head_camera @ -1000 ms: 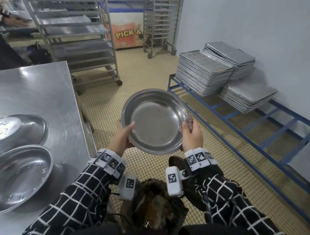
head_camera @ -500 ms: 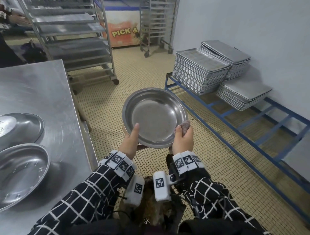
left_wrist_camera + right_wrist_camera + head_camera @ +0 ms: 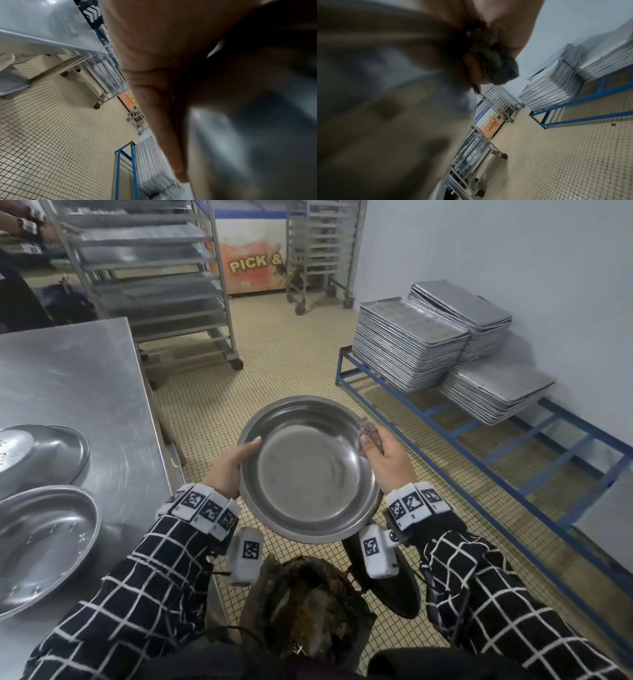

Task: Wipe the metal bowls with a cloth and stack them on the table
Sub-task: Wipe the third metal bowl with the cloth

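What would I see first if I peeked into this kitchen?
First, the big shiny metal bowl held up over the tiled floor, the left hand gripping its left rim and the right hand pinching a crumpled cloth against its right rim. Then the tall stacks of metal trays on the blue rack by the wall, and two more bowls lying on the steel table at the left.

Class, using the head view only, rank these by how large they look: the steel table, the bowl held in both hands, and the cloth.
1. Steel table, largest though cut off by the frame.
2. Held bowl; nearness to the camera enlarges it.
3. Cloth, mostly hidden in the right hand.
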`<state>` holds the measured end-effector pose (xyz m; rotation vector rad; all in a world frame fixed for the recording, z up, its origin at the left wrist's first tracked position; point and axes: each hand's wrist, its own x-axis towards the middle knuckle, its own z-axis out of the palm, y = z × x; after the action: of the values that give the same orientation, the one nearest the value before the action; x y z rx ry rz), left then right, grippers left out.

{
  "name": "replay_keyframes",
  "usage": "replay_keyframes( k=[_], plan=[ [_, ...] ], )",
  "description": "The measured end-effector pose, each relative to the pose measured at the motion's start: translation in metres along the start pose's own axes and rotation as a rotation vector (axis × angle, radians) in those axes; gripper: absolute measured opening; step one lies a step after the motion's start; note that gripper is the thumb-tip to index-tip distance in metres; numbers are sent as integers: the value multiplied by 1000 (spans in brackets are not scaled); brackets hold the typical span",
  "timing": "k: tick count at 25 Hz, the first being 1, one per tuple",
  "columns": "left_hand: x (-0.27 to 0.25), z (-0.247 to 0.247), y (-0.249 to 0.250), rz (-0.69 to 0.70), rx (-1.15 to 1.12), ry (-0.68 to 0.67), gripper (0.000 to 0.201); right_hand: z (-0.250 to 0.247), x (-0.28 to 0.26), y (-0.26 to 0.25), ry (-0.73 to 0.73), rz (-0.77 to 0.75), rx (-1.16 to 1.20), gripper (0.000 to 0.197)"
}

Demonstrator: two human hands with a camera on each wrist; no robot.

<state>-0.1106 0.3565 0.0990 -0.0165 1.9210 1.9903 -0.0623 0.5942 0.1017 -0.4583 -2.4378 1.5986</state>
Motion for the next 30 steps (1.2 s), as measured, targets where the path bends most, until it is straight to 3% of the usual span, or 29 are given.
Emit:
replay_keyframes(
  k=[6, 10, 13, 15, 18, 21, 23, 25, 28, 30],
  plan=[
    [-9, 28, -8, 123, 19, 231, 39, 33, -25, 16, 116, 150, 174, 29],
    [-11, 32, -1, 164, 22, 292, 46, 36, -30, 18, 34, 138, 77, 31],
    [-5, 28, 11, 233, 74, 313, 47, 34, -38, 14, 62, -159, -69, 33],
    [-2, 29, 15, 277, 101, 306, 46, 43, -42, 14, -35, -405, -283, 43],
    [0, 30, 18, 270, 114, 292, 51, 61, -44, 26, -136, -645, -648, 54],
    [2, 33, 20, 219, 76, 228, 61, 56, -36, 29, -2, -799, -619, 32],
    [6, 34, 18, 110, 142, 173, 73, 42, -28, 21, 56, -794, -542, 20],
    [10, 31, 13, 98, 348, 153, 75, 29, -22, 12, 13, -680, -452, 20],
    [9, 25, 12, 306, 611, 108, 42, 8, -18, -2, -39, -501, -368, 23],
    [3, 19, 17, 355, 665, -14, 23, -8, -10, -2, -52, -364, -248, 26]
  ],
)
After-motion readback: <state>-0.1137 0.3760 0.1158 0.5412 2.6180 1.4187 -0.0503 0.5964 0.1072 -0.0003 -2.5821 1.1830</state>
